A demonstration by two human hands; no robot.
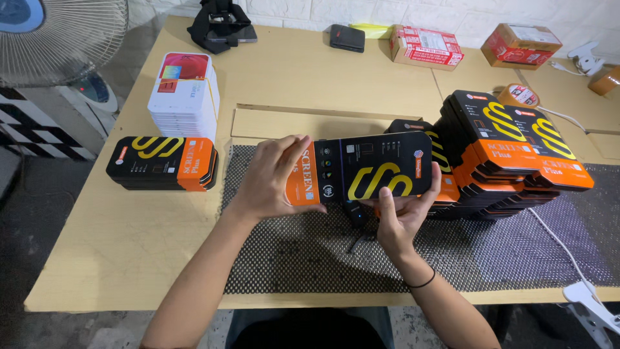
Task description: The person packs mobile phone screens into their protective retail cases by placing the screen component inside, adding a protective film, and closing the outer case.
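Note:
I hold a flat black and orange package [368, 169] with a yellow curled mark level above the black mesh mat [310, 258]. My left hand [274, 178] wraps its orange end. My right hand [403, 216] supports the black end from below, thumb on the front face. A small dark object [354, 213] lies on the mat just under the package.
To the right are tall stacks of matching packages [510, 155]; a short stack [165, 163] lies at the left beside a pile of white boxes [186, 97]. Cardboard boxes [426, 46], a wallet [347, 37], tape rolls [520, 95], a fan [61, 39] and a white cable [555, 242] surround the table.

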